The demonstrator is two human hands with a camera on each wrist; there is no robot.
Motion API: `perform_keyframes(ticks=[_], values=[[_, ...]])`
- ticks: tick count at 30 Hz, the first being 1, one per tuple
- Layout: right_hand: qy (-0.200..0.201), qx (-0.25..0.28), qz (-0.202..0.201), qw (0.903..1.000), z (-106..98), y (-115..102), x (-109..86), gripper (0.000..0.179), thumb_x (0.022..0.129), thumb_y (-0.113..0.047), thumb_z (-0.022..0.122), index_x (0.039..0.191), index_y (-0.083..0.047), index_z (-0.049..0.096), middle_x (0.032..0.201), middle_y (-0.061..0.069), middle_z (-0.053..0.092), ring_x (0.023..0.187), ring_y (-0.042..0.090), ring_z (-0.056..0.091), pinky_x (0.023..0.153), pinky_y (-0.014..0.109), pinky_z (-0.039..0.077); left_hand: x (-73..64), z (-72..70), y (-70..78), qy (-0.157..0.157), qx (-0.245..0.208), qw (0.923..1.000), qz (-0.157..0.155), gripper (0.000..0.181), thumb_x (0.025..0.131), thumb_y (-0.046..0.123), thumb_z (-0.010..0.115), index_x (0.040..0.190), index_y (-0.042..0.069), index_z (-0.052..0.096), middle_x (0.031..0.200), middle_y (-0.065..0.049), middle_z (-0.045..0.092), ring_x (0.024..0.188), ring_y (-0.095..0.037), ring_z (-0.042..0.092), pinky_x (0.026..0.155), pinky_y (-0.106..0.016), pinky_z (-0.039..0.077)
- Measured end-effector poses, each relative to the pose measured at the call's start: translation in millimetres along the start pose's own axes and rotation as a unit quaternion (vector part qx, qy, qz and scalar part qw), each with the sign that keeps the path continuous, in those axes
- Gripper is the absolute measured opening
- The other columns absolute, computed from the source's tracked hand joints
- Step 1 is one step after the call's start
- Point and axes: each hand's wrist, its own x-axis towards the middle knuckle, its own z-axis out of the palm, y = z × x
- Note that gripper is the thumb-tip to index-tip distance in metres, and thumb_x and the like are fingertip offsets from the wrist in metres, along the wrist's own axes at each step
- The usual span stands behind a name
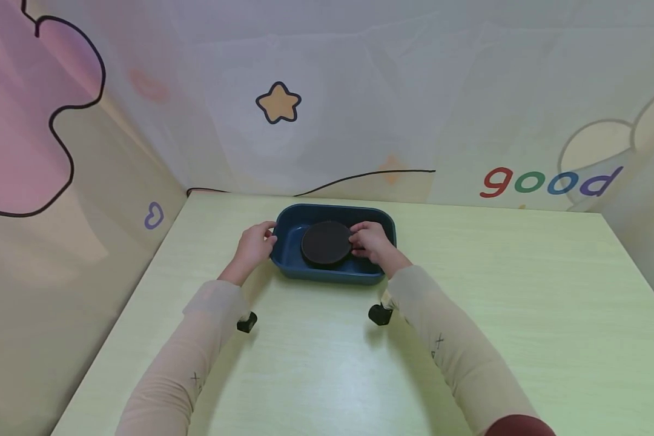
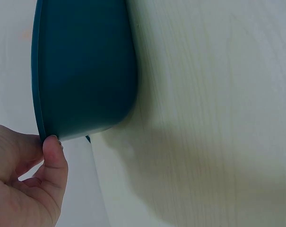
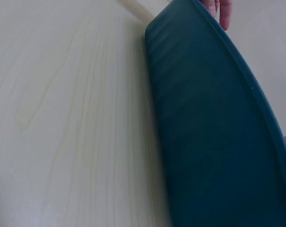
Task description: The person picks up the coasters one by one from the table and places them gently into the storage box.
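A dark blue rectangular tub [image 1: 335,276] with rounded corners and raised walls stands on the table. Inside it is a thick black round disc [image 1: 327,243], its exact kind not shown. My left hand [image 1: 256,245] pinches the rim at the tub's left end; the left wrist view shows thumb and finger on that rim [image 2: 39,94]. Reaching over the right end, my right hand [image 1: 372,241] holds the disc's right edge between fingers and thumb. From the right wrist, the tub's outer wall [image 3: 213,118] hides most of that hand.
The pale wood-grain table [image 1: 523,303] extends around the tub on both sides and in front. A printed cloth backdrop [image 1: 360,91] rises behind and at the left. Small black devices [image 1: 380,314] hang below both wrists, close over the table.
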Motion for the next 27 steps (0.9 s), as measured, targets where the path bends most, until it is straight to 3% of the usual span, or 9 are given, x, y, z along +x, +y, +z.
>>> perform_keyframes(ticks=[9, 21, 27], values=[[0.029, -0.030, -0.020, 0.9989, -3, -2, 0.9, 0.025, 0.084, 0.001, 0.051, 0.109, -0.002, 0.049, 0.078, 0.004, 0.047, 0.060, 0.014, 0.046, 0.052, 0.023, 0.046, 0.4, 1.3, -1.6, -0.001, 0.004, 1.0000, 0.007, 0.038, 0.090, 0.009, 0.047, 0.128, 0.004, 0.044, 0.104, -0.017, 0.055, 0.073, -0.022, 0.054, 0.061, -0.024, 0.047], [-0.019, -0.063, -0.059, 0.9960, -22, -25, -19.4, 0.035, 0.086, -0.001, 0.048, 0.120, 0.002, 0.043, 0.088, 0.005, 0.046, 0.073, 0.018, 0.046, 0.057, 0.023, 0.047, 4.0, 2.3, -4.6, -0.003, -0.006, 0.9999, 0.010, 0.039, 0.090, 0.009, 0.048, 0.128, 0.005, 0.044, 0.103, -0.016, 0.055, 0.069, -0.021, 0.054, 0.058, -0.022, 0.048], [-0.015, -0.067, -0.095, 0.9931, -36, -30, -24.2, 0.032, 0.086, -0.002, 0.049, 0.117, 0.003, 0.044, 0.087, 0.004, 0.047, 0.072, 0.016, 0.048, 0.057, 0.021, 0.048, 4.7, 1.6, -7.6, -0.010, -0.036, 0.9993, 0.009, 0.039, 0.090, 0.009, 0.048, 0.128, 0.005, 0.044, 0.104, -0.017, 0.053, 0.072, -0.021, 0.055, 0.060, -0.024, 0.051]])
